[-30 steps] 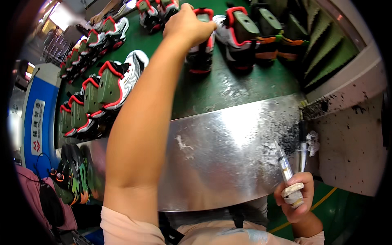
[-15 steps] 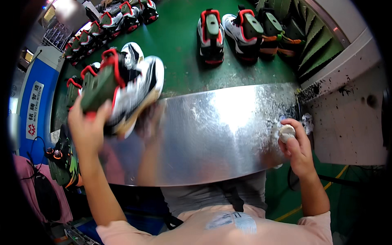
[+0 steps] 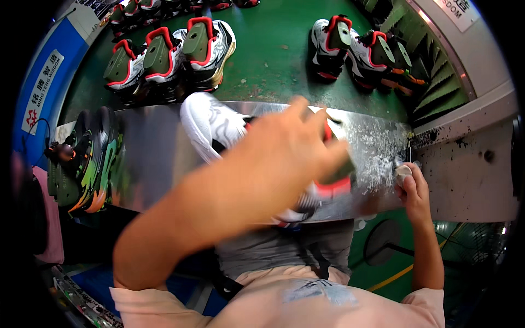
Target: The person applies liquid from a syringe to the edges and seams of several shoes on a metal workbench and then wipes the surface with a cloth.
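A white sneaker with black patches and red trim lies across the metal plate, toe to the left. My left hand reaches across its middle and heel, fingers closed round the ankle end; motion blurs them. A dark green shoe last shows at the sneaker's opening, partly hidden by the hand. At the plate's right end, my right hand pinches a whitish, rounded lump, its exact kind unclear. White and dark smears cover the metal beside it.
Several similar sneakers with green lasts stand at the back left, more at the back right. Black sneakers with green and orange lie on the plate's left end. A pale machine wall with green hanging flaps borders the right.
My left hand has brought the sneaker from the left to the middle of the metal plate. My right hand keeps the whitish lump near the plate's right end. The view has shifted.
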Action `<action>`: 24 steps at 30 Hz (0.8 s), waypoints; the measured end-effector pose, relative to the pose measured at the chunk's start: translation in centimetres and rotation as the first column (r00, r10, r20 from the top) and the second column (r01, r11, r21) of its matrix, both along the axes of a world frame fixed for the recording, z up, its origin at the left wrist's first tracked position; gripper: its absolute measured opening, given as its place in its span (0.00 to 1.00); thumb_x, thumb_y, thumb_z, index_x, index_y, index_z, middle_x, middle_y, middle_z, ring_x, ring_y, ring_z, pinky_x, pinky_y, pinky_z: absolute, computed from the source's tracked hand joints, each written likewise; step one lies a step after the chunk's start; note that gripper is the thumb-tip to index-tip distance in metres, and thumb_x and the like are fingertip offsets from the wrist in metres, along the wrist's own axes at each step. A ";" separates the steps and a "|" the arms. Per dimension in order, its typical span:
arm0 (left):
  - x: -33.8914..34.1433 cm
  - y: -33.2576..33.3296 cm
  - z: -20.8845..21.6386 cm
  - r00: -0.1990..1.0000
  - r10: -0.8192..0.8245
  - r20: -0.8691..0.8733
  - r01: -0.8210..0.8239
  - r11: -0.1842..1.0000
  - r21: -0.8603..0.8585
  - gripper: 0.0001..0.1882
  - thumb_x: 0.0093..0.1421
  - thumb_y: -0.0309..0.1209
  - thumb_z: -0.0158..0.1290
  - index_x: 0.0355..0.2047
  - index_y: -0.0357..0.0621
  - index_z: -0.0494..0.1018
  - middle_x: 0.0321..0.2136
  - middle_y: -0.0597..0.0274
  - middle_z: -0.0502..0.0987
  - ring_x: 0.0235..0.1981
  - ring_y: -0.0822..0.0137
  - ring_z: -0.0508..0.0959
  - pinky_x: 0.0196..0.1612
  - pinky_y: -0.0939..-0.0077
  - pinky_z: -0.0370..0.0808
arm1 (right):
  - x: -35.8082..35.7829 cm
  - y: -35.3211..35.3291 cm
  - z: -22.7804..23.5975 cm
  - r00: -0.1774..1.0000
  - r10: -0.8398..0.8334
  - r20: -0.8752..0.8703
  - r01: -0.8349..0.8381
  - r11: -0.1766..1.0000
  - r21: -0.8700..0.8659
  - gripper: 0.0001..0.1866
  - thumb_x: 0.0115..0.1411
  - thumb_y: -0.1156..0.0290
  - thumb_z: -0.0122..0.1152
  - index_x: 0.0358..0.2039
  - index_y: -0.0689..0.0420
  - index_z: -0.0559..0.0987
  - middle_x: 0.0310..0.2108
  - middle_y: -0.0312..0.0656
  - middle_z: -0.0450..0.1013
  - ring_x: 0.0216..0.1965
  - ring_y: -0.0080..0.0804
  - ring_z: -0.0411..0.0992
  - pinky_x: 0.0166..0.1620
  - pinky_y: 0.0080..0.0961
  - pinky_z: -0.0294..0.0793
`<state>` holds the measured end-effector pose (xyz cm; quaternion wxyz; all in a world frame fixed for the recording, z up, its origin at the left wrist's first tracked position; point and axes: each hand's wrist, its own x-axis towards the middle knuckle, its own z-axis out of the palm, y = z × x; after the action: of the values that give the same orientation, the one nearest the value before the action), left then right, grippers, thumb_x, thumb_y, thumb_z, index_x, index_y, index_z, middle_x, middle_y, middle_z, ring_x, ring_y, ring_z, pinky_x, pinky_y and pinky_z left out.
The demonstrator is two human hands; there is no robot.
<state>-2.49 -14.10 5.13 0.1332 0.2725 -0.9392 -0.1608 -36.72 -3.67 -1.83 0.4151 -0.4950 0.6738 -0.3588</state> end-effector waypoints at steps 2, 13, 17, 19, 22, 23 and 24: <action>0.7 3.1 -0.7 0.929 -0.018 -0.371 0.020 1.000 0.000 0.18 0.38 0.24 0.63 0.34 0.45 0.76 0.36 0.57 0.72 0.35 0.56 0.74 0.38 0.62 0.72 | -1.3 0.6 -0.3 0.965 0.034 -0.258 -0.040 0.999 -0.020 0.13 0.65 0.65 0.51 0.45 0.58 0.71 0.29 0.32 0.69 0.29 0.15 0.63 0.31 0.15 0.64; 11.2 8.4 -2.5 0.962 0.096 -0.256 -0.126 0.987 -0.103 0.12 0.42 0.31 0.64 0.24 0.43 0.72 0.36 0.55 0.77 0.39 0.58 0.79 0.41 0.64 0.77 | 2.5 -0.8 1.5 0.958 0.101 -0.269 -0.089 0.994 0.058 0.16 0.64 0.60 0.54 0.44 0.59 0.71 0.25 0.37 0.70 0.24 0.18 0.65 0.27 0.17 0.64; 6.1 11.6 -5.8 0.773 -0.074 -0.630 -0.184 0.925 -0.334 0.11 0.56 0.28 0.50 0.18 0.43 0.65 0.36 0.50 0.79 0.38 0.53 0.81 0.40 0.65 0.81 | 9.5 -3.4 6.4 0.933 0.121 0.338 -0.120 0.992 -0.025 0.28 0.65 0.40 0.40 0.42 0.55 0.68 0.15 0.32 0.61 0.12 0.13 0.49 0.14 0.13 0.45; 6.2 12.4 -6.1 0.792 -0.074 -0.606 -0.155 0.936 -0.316 0.10 0.55 0.28 0.51 0.18 0.43 0.66 0.36 0.50 0.79 0.38 0.53 0.81 0.42 0.64 0.80 | 13.7 -5.7 8.2 0.628 0.394 0.671 -0.365 0.911 -0.194 0.38 0.62 0.32 0.33 0.44 0.59 0.66 0.17 0.38 0.65 0.11 0.14 0.52 0.13 0.13 0.49; 7.1 12.4 -6.0 0.853 -0.138 -0.504 -0.022 0.954 -0.299 0.08 0.54 0.28 0.52 0.19 0.43 0.68 0.36 0.50 0.79 0.39 0.55 0.81 0.45 0.64 0.80 | 20.2 -7.6 9.9 0.611 0.413 0.675 -0.527 0.849 -0.042 0.39 0.62 0.31 0.33 0.44 0.61 0.64 0.15 0.38 0.64 0.10 0.15 0.54 0.13 0.13 0.50; 7.1 12.6 -6.4 0.844 -0.106 -0.526 -0.081 0.944 -0.321 0.08 0.54 0.30 0.51 0.20 0.43 0.68 0.34 0.51 0.79 0.38 0.56 0.81 0.47 0.63 0.78 | 22.6 -8.5 10.0 0.584 0.430 0.689 -0.591 0.807 -0.003 0.39 0.62 0.31 0.34 0.44 0.62 0.64 0.15 0.38 0.63 0.10 0.15 0.54 0.13 0.13 0.51; 7.2 12.5 -6.5 0.833 -0.105 -0.544 -0.086 0.945 -0.314 0.08 0.54 0.31 0.51 0.20 0.43 0.68 0.34 0.51 0.79 0.38 0.56 0.80 0.47 0.63 0.78 | 24.8 -9.2 10.3 0.563 0.449 0.694 -0.649 0.760 0.035 0.40 0.62 0.31 0.34 0.44 0.63 0.63 0.14 0.37 0.63 0.10 0.16 0.55 0.13 0.13 0.51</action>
<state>4.74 -1.56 -1.34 0.4414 0.1839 -0.8750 -0.0758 -11.92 -12.83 8.46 0.7793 -0.4598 0.3403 -0.2559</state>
